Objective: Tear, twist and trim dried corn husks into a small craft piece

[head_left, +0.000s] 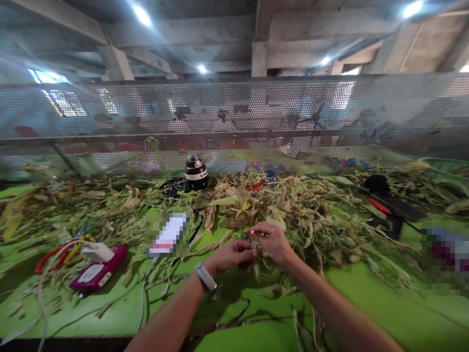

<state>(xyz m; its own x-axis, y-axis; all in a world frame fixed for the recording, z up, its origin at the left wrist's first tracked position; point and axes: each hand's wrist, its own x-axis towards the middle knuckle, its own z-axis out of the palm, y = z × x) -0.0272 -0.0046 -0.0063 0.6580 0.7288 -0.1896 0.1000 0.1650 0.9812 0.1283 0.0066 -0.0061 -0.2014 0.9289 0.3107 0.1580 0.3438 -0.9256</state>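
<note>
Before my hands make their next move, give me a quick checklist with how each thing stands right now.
1. Left hand and right hand close together: ok.
2. Firm hold on the pale strip at the fingers: cannot tell, blurred.
3. Red-handled scissors apart from both hands: ok, off to the left.
4. Phone clear of the hands: ok, lying left of them.
5. Green tabletop free of scraps: not ok, dried leaves strewn across it.
</note>
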